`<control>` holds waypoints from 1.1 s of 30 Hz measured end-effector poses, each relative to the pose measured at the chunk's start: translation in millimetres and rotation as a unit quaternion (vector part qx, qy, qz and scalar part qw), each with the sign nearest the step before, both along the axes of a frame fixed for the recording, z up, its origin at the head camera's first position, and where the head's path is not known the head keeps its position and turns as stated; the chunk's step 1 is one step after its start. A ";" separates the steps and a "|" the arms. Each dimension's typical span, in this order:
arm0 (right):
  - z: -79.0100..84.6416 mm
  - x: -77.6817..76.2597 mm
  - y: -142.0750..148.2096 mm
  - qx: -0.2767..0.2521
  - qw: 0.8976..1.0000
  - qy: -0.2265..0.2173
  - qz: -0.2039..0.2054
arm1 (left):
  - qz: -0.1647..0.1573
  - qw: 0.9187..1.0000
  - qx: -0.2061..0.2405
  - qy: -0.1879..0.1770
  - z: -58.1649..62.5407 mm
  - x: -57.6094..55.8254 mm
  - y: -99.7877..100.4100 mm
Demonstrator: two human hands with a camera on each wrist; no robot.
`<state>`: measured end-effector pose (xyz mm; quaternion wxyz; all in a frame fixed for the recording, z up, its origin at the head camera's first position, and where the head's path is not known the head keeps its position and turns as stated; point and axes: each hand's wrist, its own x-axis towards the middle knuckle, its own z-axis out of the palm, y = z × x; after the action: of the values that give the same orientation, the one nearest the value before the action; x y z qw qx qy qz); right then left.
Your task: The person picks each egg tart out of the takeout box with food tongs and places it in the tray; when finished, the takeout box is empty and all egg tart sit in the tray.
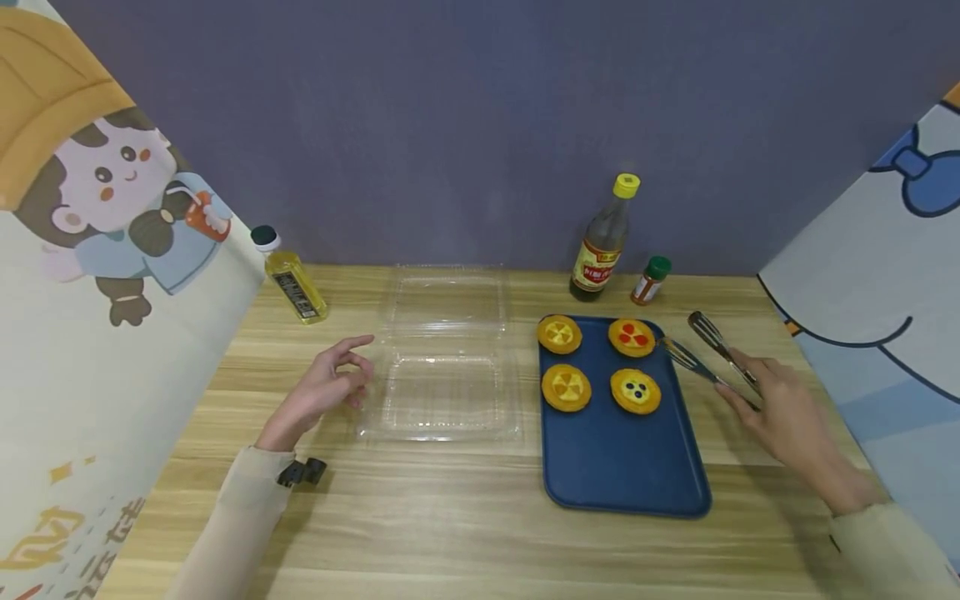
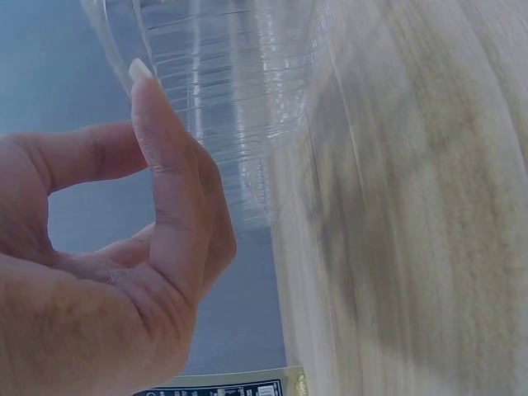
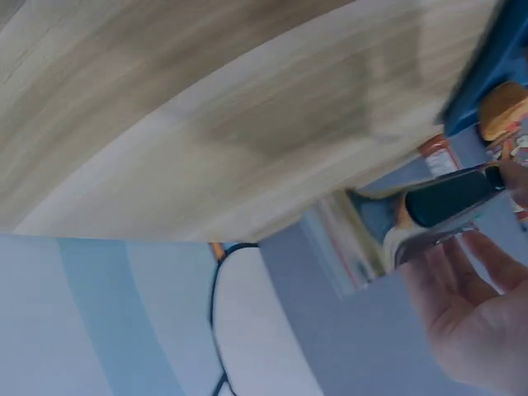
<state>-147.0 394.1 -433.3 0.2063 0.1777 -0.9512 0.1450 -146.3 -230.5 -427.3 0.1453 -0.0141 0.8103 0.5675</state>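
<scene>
My right hand [image 1: 787, 417] grips a pair of metal tongs [image 1: 708, 333] beside the blue tray [image 1: 622, 467]. The tongs' two arms are spread; the nearer tip is close to the tart with red topping [image 1: 632, 337], contact unclear. Also on the tray are a blueberry-topped tart [image 1: 636, 392] and two tarts with orange-yellow topping, one behind [image 1: 558, 334] and one in front [image 1: 566, 388]. My left hand [image 1: 330, 383] is at the left edge of a clear plastic box [image 1: 442, 392], fingers loosely bent and holding nothing. The box's lid [image 1: 450, 302] lies folded back.
An oil bottle [image 1: 296, 283] stands at the back left. Behind the tray are a dark sauce bottle [image 1: 597, 250] with a yellow cap and a small green-capped spice jar [image 1: 650, 281]. A grey-blue wall [image 1: 450, 133] rises behind the wooden table [image 1: 420, 533]; printed panels flank both sides.
</scene>
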 end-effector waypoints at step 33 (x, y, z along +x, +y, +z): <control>-34.7 -18.1 27.8 -0.023 0.988 -0.127 -0.088 | 0.052 0.996 -0.053 0.056 6.2 12.5 -2.1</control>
<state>-165.1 421.9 -468.0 0.0998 0.0683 -0.9781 0.1697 -133.8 -232.6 -421.0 0.0695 -0.0318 0.8442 0.5306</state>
